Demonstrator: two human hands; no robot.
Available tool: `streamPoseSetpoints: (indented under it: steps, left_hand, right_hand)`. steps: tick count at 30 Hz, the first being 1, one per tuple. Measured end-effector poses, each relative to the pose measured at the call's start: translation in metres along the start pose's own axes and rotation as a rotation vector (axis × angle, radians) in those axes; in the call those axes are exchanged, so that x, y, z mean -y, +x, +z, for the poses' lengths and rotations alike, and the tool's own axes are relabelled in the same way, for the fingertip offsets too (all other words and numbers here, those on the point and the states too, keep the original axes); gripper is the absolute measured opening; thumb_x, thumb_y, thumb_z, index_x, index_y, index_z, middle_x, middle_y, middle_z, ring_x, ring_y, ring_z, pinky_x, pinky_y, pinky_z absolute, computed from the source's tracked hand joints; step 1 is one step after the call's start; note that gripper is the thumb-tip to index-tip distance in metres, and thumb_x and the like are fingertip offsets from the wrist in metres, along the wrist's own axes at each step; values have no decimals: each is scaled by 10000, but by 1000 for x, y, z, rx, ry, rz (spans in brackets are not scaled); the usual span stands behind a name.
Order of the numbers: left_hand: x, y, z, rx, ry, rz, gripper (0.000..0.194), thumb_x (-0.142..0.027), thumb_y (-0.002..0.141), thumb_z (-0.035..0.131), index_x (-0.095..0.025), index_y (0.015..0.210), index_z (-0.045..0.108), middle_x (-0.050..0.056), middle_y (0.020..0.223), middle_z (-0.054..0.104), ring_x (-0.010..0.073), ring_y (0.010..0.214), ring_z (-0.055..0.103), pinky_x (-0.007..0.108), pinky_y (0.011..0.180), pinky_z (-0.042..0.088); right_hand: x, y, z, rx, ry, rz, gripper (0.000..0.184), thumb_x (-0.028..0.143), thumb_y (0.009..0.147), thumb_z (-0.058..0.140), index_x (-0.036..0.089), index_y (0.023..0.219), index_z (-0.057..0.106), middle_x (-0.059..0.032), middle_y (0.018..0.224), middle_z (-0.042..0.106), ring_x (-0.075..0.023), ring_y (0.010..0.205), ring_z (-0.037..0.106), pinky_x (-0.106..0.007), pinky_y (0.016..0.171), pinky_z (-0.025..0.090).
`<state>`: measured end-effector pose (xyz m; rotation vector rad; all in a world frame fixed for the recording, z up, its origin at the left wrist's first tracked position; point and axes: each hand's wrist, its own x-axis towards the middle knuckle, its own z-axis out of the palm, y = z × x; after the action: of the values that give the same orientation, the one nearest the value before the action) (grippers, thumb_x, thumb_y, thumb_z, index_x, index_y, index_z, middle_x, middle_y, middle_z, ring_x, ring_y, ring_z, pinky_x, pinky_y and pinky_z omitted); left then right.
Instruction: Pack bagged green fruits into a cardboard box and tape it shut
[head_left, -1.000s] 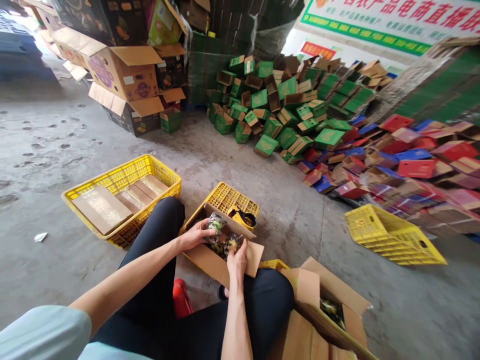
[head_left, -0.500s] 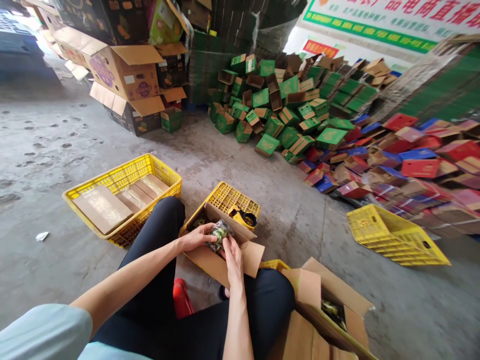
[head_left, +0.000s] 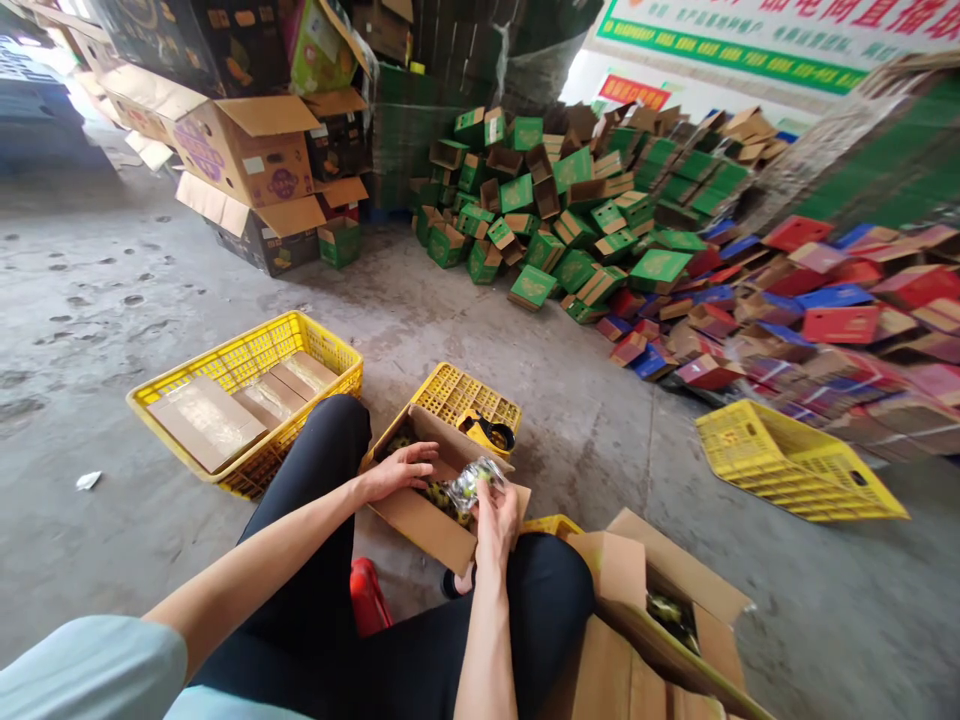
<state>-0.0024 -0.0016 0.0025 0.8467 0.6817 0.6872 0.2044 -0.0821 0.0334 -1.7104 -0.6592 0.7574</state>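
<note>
An open brown cardboard box (head_left: 420, 520) rests on my lap against an upturned yellow crate (head_left: 466, 393). My right hand (head_left: 496, 522) is closed on a clear plastic packet (head_left: 472, 482) of green-yellow items and holds it just above the box's right side. My left hand (head_left: 401, 468) lies flat inside the box's left part, fingers stretched over more dark packets (head_left: 436, 494). A yellow tape dispenser (head_left: 486, 432) sits on the upturned crate behind the box.
A yellow crate (head_left: 247, 360) with flat brown boxes stands to my left. Another open cardboard box (head_left: 660, 600) is at my right knee; a tilted yellow crate (head_left: 795, 460) lies farther right. Heaps of green, red and blue cartons (head_left: 600, 230) fill the floor behind.
My right hand has lifted the packet up and to the right, out of my left hand. My left hand has let go and now rests flat in the box.
</note>
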Motion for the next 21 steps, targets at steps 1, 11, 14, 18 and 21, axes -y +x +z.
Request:
streamPoseSetpoints:
  steps: [1, 11, 14, 18, 21]
  left_hand:
    - [1, 0, -1, -14, 12, -2, 741, -377, 814, 896, -276, 1491, 615, 173, 1616, 495, 332, 1304, 634, 452, 1017, 544]
    - [9, -1, -4, 42, 245, 17, 650, -358, 846, 827, -215, 1455, 650, 139, 1373, 690, 326, 1260, 658, 411, 1000, 556]
    - [13, 3, -8, 73, 453, 69, 580, -332, 900, 737, -169, 1450, 649, 136, 1220, 755, 306, 1165, 696, 406, 981, 560]
    - [14, 15, -13, 126, 830, 197, 383, -231, 898, 644, -185, 1254, 775, 118, 1275, 752, 291, 1187, 684, 397, 1068, 513]
    - [18, 32, -12, 180, 927, 183, 259, -172, 808, 685, -206, 1013, 839, 94, 1118, 794, 287, 1107, 704, 372, 1068, 507]
  right_hand:
    - [1, 1, -4, -62, -121, -55, 667, 586, 765, 760, 161, 1258, 615, -181, 1147, 789, -310, 968, 775, -403, 819, 607]
    - [7, -11, -1, 29, -1068, -177, 362, 125, 1013, 443, 125, 1366, 520, -163, 1029, 796, -263, 907, 764, -308, 740, 484]
    - [11, -11, 1, 96, -1182, -215, 400, 85, 1018, 411, 156, 1375, 577, -146, 1112, 785, -258, 1062, 737, -307, 854, 490]
    - [10, -10, 3, 278, -1197, -246, 354, 228, 1057, 491, 214, 1332, 712, -147, 1451, 669, -300, 1343, 617, -349, 1071, 456]
    - [5, -12, 9, 459, -1181, -290, 399, 337, 1081, 484, 243, 1386, 725, -156, 1559, 589, -299, 1431, 561, -367, 1158, 415]
